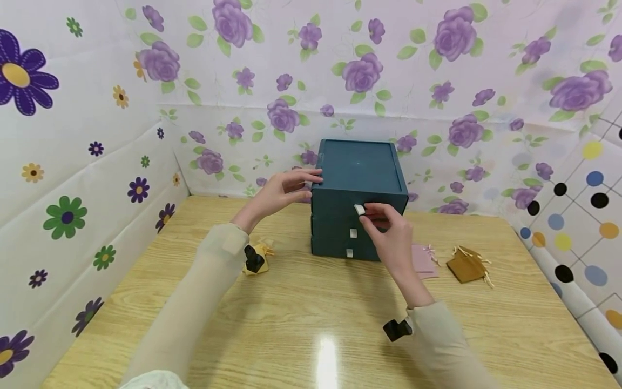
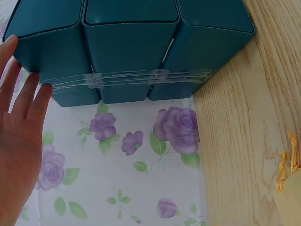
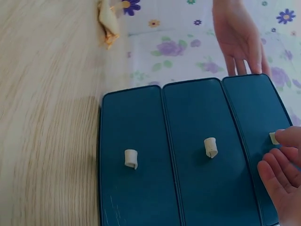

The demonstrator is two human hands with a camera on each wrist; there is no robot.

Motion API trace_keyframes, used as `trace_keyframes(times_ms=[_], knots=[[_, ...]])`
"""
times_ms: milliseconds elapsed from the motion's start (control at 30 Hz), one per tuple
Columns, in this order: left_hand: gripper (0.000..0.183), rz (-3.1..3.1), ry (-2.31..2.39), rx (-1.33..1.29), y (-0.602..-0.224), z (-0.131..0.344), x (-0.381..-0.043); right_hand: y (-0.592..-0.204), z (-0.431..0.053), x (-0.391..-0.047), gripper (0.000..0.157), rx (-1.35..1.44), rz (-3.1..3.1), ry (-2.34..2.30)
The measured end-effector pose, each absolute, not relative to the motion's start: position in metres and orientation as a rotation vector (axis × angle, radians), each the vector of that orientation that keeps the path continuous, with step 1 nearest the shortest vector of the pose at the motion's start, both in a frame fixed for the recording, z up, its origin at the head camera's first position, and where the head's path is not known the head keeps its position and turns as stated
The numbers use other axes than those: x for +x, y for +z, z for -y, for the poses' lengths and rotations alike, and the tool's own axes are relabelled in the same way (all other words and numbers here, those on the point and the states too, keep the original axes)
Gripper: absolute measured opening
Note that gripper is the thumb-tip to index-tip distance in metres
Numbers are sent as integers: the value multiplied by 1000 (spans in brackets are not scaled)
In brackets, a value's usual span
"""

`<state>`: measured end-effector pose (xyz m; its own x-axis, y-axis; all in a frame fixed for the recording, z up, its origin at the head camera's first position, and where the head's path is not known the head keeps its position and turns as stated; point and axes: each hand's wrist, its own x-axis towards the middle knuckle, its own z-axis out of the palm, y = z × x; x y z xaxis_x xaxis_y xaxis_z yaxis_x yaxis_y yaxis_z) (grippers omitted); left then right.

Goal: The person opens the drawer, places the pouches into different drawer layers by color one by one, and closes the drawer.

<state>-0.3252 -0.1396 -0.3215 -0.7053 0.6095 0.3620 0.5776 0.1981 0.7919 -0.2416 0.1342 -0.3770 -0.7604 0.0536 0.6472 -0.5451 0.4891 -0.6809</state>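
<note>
A dark teal three-drawer box (image 1: 359, 165) stands on the wooden table against the back cloth. My right hand (image 1: 391, 232) pinches the white pull tab (image 1: 359, 209) of the top drawer between thumb and index finger. Below it, the lower drawers carry their own white tabs, the middle tab (image 3: 211, 148) and the bottom tab (image 3: 131, 158). At the box's upper left side, my left hand (image 1: 279, 192) touches the edge with extended fingers. Clear tape (image 2: 136, 77) runs across the stacked units in the left wrist view. All drawer fronts look closed.
A yellow drawstring pouch (image 1: 264, 267) lies left of the box, partly behind the left wrist's black camera (image 1: 254, 259). To the right are pink pouches (image 1: 424, 266), partly hidden by my right hand, and brown pouches (image 1: 465, 267). Flowered cloth (image 1: 291, 65) hangs behind the table.
</note>
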Motion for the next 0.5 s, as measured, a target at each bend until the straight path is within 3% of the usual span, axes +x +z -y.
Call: trace_keyframes(times_ms=[500], knots=[[37, -2400, 1584, 1203, -324, 139, -325, -378, -126, -244, 25, 224, 2138, 1298]])
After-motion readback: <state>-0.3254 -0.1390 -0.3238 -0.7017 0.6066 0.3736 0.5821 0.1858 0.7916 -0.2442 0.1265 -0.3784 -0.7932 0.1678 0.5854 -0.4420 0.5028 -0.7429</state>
